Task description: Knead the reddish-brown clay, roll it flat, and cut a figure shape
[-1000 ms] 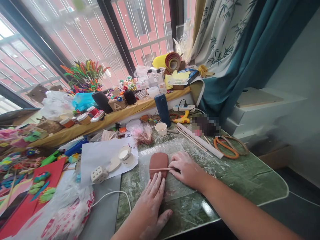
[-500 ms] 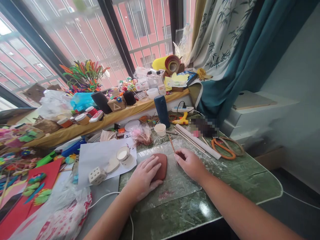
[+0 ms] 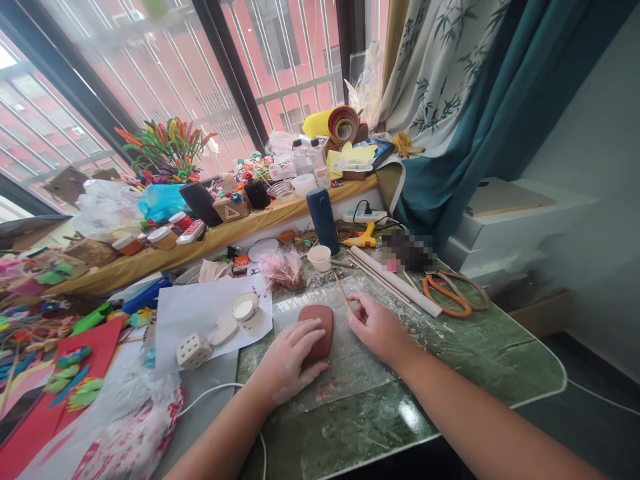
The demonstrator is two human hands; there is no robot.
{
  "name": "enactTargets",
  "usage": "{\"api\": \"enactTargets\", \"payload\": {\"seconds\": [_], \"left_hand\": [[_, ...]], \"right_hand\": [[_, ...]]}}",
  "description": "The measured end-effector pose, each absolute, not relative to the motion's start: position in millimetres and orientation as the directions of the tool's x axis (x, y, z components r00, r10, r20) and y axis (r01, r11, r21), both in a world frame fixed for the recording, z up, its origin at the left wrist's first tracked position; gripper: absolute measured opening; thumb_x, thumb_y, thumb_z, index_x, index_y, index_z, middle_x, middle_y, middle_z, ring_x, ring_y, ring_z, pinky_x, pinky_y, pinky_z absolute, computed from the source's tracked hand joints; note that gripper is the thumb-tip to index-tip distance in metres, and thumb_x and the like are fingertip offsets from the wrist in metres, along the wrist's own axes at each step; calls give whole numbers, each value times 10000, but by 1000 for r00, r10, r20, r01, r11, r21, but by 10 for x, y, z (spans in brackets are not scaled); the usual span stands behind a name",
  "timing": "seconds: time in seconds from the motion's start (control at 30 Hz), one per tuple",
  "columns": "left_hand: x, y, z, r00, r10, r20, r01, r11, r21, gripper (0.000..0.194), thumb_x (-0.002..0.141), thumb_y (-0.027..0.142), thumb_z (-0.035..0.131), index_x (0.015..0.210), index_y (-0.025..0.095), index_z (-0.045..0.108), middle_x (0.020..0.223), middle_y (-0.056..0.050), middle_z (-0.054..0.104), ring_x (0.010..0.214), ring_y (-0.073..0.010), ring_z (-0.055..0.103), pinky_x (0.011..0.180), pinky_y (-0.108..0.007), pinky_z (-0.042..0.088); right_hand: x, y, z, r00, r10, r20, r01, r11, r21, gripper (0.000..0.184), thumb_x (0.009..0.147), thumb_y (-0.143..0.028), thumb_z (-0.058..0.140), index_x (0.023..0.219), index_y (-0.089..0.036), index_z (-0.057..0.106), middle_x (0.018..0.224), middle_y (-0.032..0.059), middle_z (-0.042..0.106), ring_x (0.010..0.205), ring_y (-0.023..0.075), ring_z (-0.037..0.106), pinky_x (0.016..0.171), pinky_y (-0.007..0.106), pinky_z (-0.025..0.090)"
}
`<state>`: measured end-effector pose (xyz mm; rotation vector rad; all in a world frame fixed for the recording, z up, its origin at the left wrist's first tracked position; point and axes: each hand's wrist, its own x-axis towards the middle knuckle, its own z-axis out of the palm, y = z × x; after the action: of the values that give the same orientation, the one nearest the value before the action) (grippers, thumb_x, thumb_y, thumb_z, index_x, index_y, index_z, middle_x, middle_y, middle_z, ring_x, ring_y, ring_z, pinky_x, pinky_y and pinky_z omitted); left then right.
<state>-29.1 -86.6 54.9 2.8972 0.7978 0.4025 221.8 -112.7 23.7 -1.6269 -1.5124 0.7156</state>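
Observation:
My left hand [image 3: 293,357] lies with fingers spread over the left and lower part of a flat reddish-brown clay slab [image 3: 320,323]. Its thumb stretches along the slab's lower edge. To the right of the slab, my right hand [image 3: 375,327] is closed on a thin brown wooden stick [image 3: 342,288], whose upper end points up and away from me. The stick is apart from the clay, and its lower end is hidden in my fingers. Beneath the slab is a clear plastic sheet [image 3: 357,373] on the green tabletop [image 3: 480,363].
Left stand a jar [image 3: 246,309] and a white dice-shaped block [image 3: 194,351]. Behind are a paper cup [image 3: 319,259], a dark blue cylinder [image 3: 323,220] and a yellow glue gun [image 3: 362,237]. A white roller [image 3: 397,283] and orange-handled scissors [image 3: 447,297] lie at right.
My left fingers have slid slightly toward me, baring more of the slab's far edge. My right hand has shifted a little, with its fingers curled differently around the stick.

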Motion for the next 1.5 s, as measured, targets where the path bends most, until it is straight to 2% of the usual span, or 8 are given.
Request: {"api": "enactTargets", "payload": {"seconds": [0.17,0.33,0.5,0.63,0.77,0.97,1.17,1.5], "left_hand": [[-247,-720,494,777,622,96,593,-774,222,996,810,634,712,1581,190,264,1628,-209,289,1499,-404,279,1178,-616,328],[-211,-672,447,828,551,99,529,-828,184,814,889,560,662,1550,202,349,1618,-195,323,1508,-376,273,1177,-603,339],[-155,-715,486,893,403,202,394,-915,85,411,998,378,558,1363,188,568,1379,-152,632,1355,-312,536,1193,-621,309],[-129,-717,463,917,328,226,328,-944,37,318,1035,307,489,1281,145,610,1361,-162,643,1324,-287,571,1123,-512,457],[-173,-691,457,916,333,225,327,-943,64,326,1040,288,472,1309,153,596,1366,-156,643,1322,-284,574,1077,-485,507],[-329,-563,554,881,446,159,418,-890,184,788,862,505,722,1524,227,398,1599,-193,363,1482,-383,333,1143,-606,394],[-296,-573,504,928,308,211,294,-951,95,300,1023,246,497,1290,179,615,1362,-146,647,1331,-273,567,1123,-480,473],[-295,-596,418,867,388,312,380,-921,88,276,1029,217,464,1265,193,604,1198,-99,741,1194,-239,674,985,-419,587]], "right_hand": [[2188,-1151,248,115,981,154,740,19,-672,315,874,-214,548,1177,-210,638,822,26,658,776,206,606,722,308,416],[2140,-1246,316,-129,915,382,777,333,-534,221,886,-170,531,1068,-198,655,1024,98,678,1019,282,581,927,418,448],[2042,-1309,330,-411,814,411,647,578,-497,457,854,-184,583,1310,-211,589,1308,113,629,1244,292,534,1103,489,400],[2026,-1268,213,-366,853,371,676,518,-524,624,850,-221,599,1459,-173,469,1468,150,534,1384,301,449,1161,517,361],[2029,-1233,144,-314,878,361,726,467,-504,518,883,-229,570,1395,-154,531,1451,152,555,1376,306,456,1160,532,364],[2035,-1229,228,-226,898,378,756,406,-514,370,842,-174,576,1210,-184,614,1244,129,643,1229,303,537,1078,500,434],[2049,-1202,216,-147,916,374,802,331,-497,240,855,-185,572,1088,-192,631,1160,126,644,1137,313,555,1012,494,443],[2059,-1186,184,-114,926,360,792,303,-530,164,865,-167,569,1013,-220,619,1169,97,640,1134,294,556,1006,468,431]]}}
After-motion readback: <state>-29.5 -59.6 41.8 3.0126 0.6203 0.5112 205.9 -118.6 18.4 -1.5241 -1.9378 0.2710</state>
